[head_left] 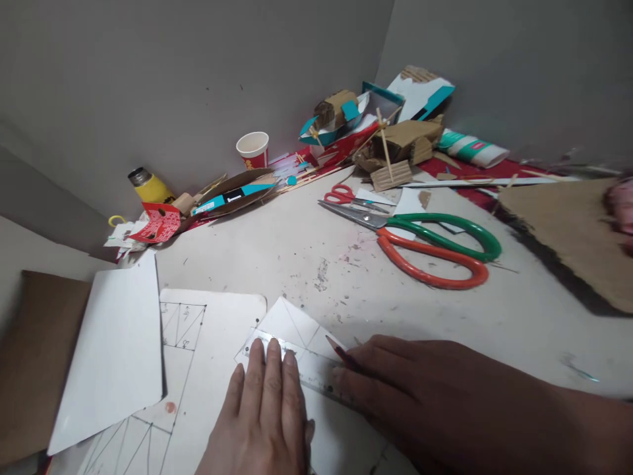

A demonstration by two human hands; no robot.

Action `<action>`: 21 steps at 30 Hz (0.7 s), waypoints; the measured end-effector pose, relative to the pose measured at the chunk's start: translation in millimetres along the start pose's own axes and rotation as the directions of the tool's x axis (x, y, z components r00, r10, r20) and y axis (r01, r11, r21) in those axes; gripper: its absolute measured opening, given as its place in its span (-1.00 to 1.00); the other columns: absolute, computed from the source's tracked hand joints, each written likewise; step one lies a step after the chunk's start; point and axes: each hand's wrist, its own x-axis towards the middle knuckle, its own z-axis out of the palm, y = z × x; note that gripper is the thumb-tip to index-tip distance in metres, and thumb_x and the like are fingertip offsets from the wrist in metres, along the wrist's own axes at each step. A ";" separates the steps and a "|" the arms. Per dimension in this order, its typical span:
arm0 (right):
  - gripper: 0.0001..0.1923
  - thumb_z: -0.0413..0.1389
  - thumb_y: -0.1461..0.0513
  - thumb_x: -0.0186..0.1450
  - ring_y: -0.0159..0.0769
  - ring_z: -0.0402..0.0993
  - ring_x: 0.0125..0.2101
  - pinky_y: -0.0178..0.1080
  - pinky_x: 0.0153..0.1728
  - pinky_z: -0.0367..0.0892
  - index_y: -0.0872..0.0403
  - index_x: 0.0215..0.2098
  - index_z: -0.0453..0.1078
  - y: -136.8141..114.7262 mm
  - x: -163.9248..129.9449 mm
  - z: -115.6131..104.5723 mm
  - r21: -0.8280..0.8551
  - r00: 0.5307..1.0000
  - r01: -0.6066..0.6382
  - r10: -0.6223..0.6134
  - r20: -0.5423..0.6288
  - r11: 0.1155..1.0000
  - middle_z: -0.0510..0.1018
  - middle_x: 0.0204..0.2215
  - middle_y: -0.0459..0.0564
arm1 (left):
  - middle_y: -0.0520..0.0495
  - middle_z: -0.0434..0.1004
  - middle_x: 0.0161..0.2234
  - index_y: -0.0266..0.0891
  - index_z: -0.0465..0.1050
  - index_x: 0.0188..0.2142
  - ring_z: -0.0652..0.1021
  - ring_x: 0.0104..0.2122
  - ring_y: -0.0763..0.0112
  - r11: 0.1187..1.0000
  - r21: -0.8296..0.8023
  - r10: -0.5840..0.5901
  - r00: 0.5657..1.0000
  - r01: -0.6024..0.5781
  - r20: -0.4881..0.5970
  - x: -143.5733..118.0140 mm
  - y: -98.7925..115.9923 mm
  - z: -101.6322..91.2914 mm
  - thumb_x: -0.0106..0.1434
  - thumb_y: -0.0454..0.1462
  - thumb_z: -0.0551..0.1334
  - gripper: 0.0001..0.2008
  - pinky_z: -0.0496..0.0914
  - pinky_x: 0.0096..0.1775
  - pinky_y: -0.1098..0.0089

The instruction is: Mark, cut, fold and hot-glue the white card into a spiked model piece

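Note:
A clear ruler (pixel 316 377) lies slantwise across a white sheet (pixel 289 316) with thin pencil lines on it. My left hand (pixel 267 409) is flat, its fingertips pressing on the ruler's left part. Between the thumb and fingers of my right hand (pixel 415 386) is a dark pencil (pixel 339 348), its sharpened tip pointing up and left, just above the ruler's upper edge. Whether the tip touches the sheet I cannot tell. Left of my hands is a larger white sheet (pixel 222 313) marked with ruled boxes, diagonals and small handwriting.
Big scissors (pixel 435 241) with green and orange handles lie beyond my right hand, beside small red-handled scissors (pixel 341 194). Cardboard pieces (pixel 400 142), a paper cup (pixel 253 148) and a yellow bottle (pixel 151 187) line the wall. A blank white card (pixel 116 343) lies at left; torn cardboard (pixel 568 231) at right.

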 end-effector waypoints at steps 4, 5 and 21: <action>-0.58 0.21 0.26 0.16 -0.11 0.53 -0.32 -0.14 -0.39 0.47 0.19 -0.01 0.43 0.1 6.4 -9.2 0.045 0.996 0.026 -0.030 0.079 0.999 0.60 -0.13 0.20 | -0.43 0.43 0.12 -0.53 0.30 0.15 0.47 0.09 -0.13 0.989 0.084 0.128 0.990 -0.123 -0.056 2.3 -9.7 2.1 0.34 -0.29 0.06 -0.55 0.55 -0.14 0.16; -0.58 0.21 0.27 0.17 -0.11 0.52 -0.31 -0.14 -0.39 0.48 0.20 0.00 0.42 -0.2 7.5 -11.6 0.047 0.993 0.028 -0.033 0.115 0.999 0.60 -0.13 0.21 | -0.46 0.45 0.10 -0.56 0.32 0.14 0.49 0.05 -0.14 0.984 0.099 0.157 0.985 -0.150 -0.074 3.4 -11.6 2.4 0.33 -0.27 0.07 -0.54 0.56 -0.17 0.16; -0.53 0.22 0.23 0.17 -0.10 0.49 -0.22 -0.15 -0.25 0.41 0.25 0.03 0.39 -2.9 4.3 -20.7 0.021 0.989 0.044 -0.047 0.141 0.999 0.59 -0.13 0.22 | -0.59 0.45 0.05 -0.64 0.35 0.09 0.52 -0.01 -0.23 0.955 0.160 0.262 0.963 -0.249 -0.067 9.9 -16.5 -1.1 0.29 -0.30 0.09 -0.54 0.60 -0.24 0.11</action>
